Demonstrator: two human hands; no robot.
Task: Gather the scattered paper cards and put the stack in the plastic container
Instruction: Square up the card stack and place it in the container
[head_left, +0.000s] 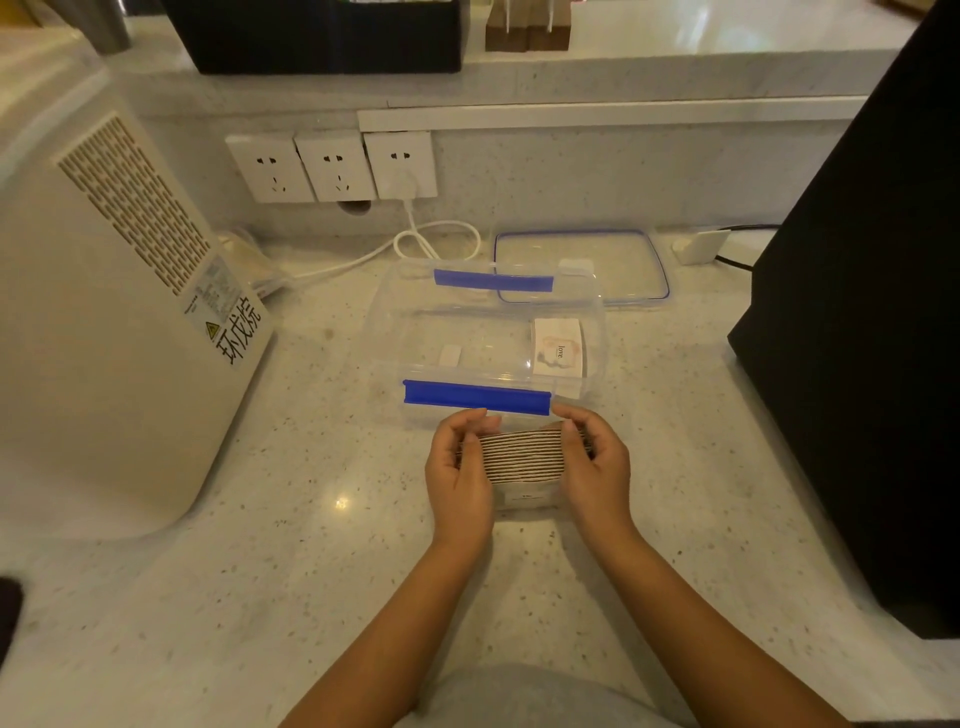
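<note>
A thick stack of paper cards stands on edge on the counter, held between both hands. My left hand presses its left end and my right hand presses its right end. Just beyond the stack sits the clear plastic container with blue clip handles, open on top. One card printed "love" lies inside it at the right. The container's clear lid with a blue seal lies flat behind it.
A white appliance stands at the left. A black box stands at the right. Wall sockets with a white cable are behind the container. A black bin sits on the raised ledge.
</note>
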